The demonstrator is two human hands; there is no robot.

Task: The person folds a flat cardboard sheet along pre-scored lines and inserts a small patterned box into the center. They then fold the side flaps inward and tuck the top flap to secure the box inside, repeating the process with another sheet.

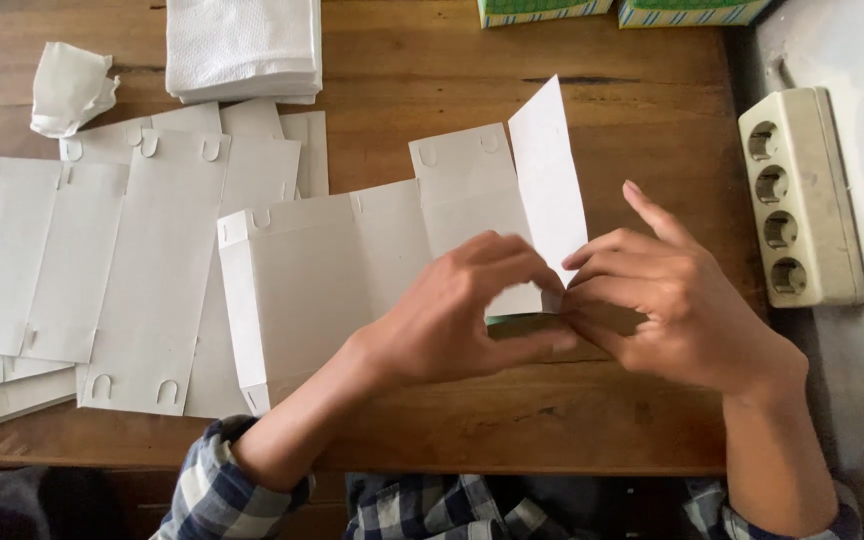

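Note:
A flat white cardboard box blank (322, 270) lies unfolded on the wooden table (632, 110), blank side up, with one narrow side panel (550, 170) bent upright at its right end. My left hand (452, 315) pinches the lower right corner of the blank with thumb and fingers. My right hand (677, 300) meets it from the right, fingertips gripping the same corner at the base of the raised panel. A sliver of green print shows under the fold.
More flat white box blanks (102, 250) lie overlapped at the left. A stack of white tissues (244, 48) and a crumpled tissue (70, 88) sit at the back left. Two green boxes (617, 10) stand at the far edge. A beige power strip (802, 195) lies at the right.

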